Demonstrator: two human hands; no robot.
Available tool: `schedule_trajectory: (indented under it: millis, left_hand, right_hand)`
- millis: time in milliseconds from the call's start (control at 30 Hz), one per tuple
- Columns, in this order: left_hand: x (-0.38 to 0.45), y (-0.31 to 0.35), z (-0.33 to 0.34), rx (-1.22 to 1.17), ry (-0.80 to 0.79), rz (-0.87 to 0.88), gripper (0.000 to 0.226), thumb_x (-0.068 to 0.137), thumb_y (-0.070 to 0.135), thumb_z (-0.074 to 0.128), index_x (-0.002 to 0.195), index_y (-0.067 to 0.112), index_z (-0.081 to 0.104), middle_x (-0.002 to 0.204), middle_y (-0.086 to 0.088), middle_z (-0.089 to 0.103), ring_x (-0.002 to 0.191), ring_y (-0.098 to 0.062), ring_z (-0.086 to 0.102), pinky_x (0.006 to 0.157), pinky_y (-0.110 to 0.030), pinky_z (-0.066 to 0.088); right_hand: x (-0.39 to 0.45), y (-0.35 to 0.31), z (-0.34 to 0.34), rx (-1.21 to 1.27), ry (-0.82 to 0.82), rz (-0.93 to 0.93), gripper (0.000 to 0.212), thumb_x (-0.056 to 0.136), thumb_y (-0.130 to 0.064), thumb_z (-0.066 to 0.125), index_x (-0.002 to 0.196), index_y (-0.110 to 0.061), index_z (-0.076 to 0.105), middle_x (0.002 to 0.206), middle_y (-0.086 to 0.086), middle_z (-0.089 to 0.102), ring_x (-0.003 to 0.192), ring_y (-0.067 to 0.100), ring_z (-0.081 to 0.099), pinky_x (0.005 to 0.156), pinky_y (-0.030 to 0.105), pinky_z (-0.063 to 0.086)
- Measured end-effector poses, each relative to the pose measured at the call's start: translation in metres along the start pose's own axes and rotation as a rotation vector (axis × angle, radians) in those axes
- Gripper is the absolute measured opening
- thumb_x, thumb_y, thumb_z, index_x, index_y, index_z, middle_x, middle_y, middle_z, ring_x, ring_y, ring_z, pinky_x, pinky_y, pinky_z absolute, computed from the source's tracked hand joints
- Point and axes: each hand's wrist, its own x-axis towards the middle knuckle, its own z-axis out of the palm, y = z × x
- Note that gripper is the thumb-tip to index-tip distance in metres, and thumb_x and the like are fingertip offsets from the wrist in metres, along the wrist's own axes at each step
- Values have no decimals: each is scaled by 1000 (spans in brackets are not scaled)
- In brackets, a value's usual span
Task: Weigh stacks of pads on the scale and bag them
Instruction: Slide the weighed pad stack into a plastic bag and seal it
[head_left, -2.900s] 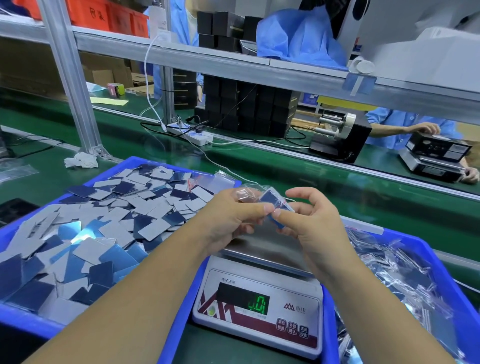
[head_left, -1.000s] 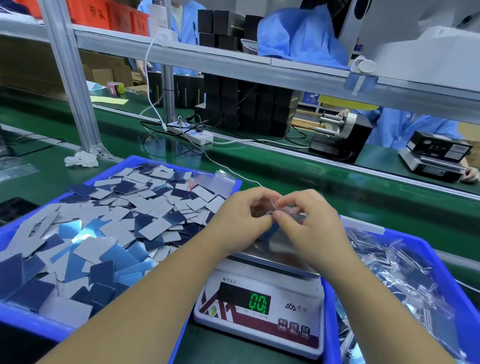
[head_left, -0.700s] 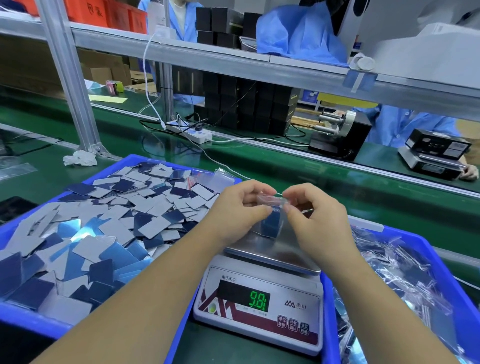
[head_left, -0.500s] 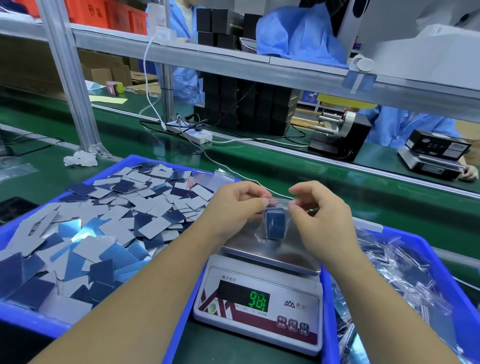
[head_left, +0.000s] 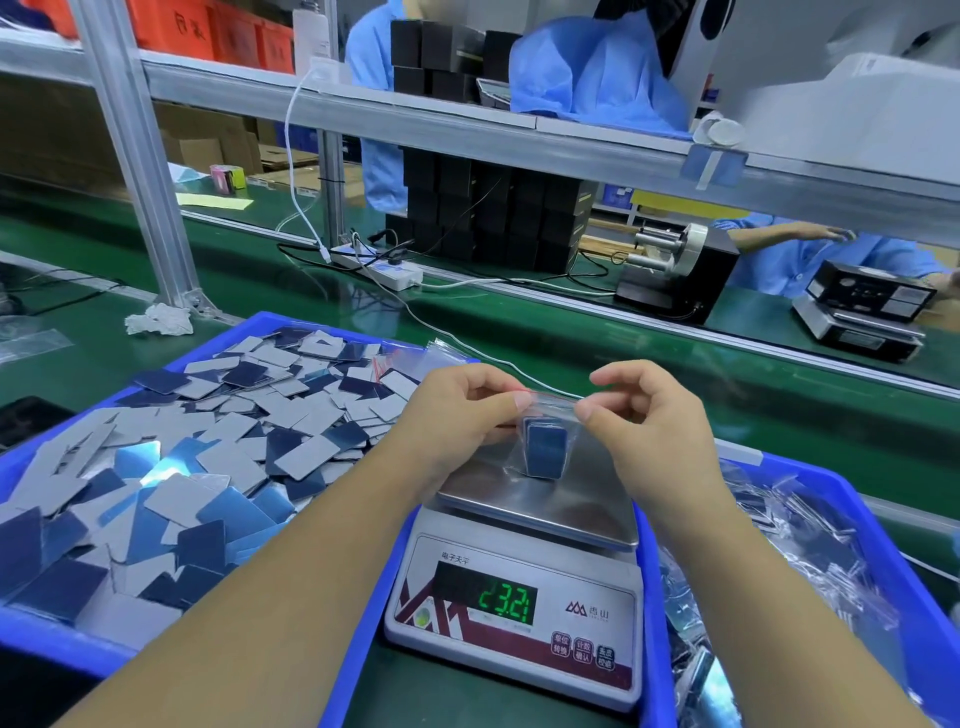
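A small clear zip bag (head_left: 551, 415) with a stack of blue pads (head_left: 544, 449) inside stands on end on the steel pan of the scale (head_left: 545, 501). My left hand (head_left: 460, 410) pinches the bag's top edge at its left end. My right hand (head_left: 644, 415) pinches the same edge at its right end. The scale's green display (head_left: 506, 605) is lit with digits. Loose blue and grey pads fill the blue bin (head_left: 249, 327) to my left.
A second blue bin (head_left: 852, 499) on the right holds several filled clear bags. Empty zip bags (head_left: 415, 358) lie at the left bin's far corner. A green conveyor, a power strip (head_left: 384, 267) with cables, a label dispenser (head_left: 675, 275) and people in blue coats lie beyond.
The bag came down from my hands onto the scale pan. My hands then drew apart along its top edge. The display went from zero to a changing reading.
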Motion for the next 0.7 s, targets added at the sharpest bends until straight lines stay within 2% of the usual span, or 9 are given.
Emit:
schedule_trajectory:
  millis: [67, 133, 333, 400, 500, 600, 700]
  left_hand:
    - [1, -1, -1, 28, -6, 3, 4, 92, 6, 68, 90, 6, 70, 100, -24, 72, 86, -22, 69, 84, -36, 60]
    - [1, -2, -1, 57, -34, 8, 8, 93, 8, 67, 86, 10, 70, 95, -18, 74, 87, -20, 68, 87, -37, 60]
    - [0, -5, 2, 69, -95, 15, 32, 96, 10, 63, 70, 27, 70, 89, -5, 72, 87, -15, 66, 87, -36, 58]
    - [-1, -4, 3, 103, -92, 31, 27, 91, 17, 67, 68, 31, 70, 88, -4, 75, 87, -16, 66, 87, -38, 58]
    - [-4, -3, 6, 142, -94, 46, 6, 77, 30, 68, 72, 31, 71, 93, -14, 74, 85, -19, 66, 91, -48, 56]
    - [-4, -5, 5, 163, -107, 70, 8, 77, 31, 70, 76, 24, 71, 76, -6, 68, 73, -20, 61, 86, -56, 54]
    - [-2, -6, 6, 208, -95, 104, 10, 78, 32, 68, 74, 23, 69, 70, 2, 64, 71, -18, 57, 80, -49, 55]
  right_hand:
    - [1, 1, 0, 71, -5, 47, 25, 83, 0, 70, 95, -21, 62, 69, -9, 71, 62, 5, 58, 62, 16, 46]
    - [1, 2, 0, 117, -9, 74, 26, 83, 3, 68, 95, -19, 61, 69, -6, 71, 63, 8, 57, 66, 22, 46]
    - [0, 8, 2, 173, -65, 103, 25, 85, 2, 65, 98, -19, 62, 71, -6, 68, 66, 10, 54, 68, 32, 45]
    - [0, 8, 2, 174, -61, 81, 25, 84, 3, 65, 95, -19, 62, 69, -8, 66, 64, 9, 54, 67, 31, 44]
    - [-1, 7, 4, 200, -61, 60, 21, 78, -4, 67, 88, -21, 62, 69, -8, 63, 65, 9, 53, 67, 31, 44]
    - [-2, 7, 7, 223, -79, 72, 20, 70, -15, 65, 88, -23, 63, 71, -9, 63, 67, 8, 54, 68, 32, 44]
    - [-2, 8, 8, 224, -112, 69, 21, 71, -19, 67, 90, -26, 63, 71, -9, 65, 69, 10, 54, 70, 33, 44]
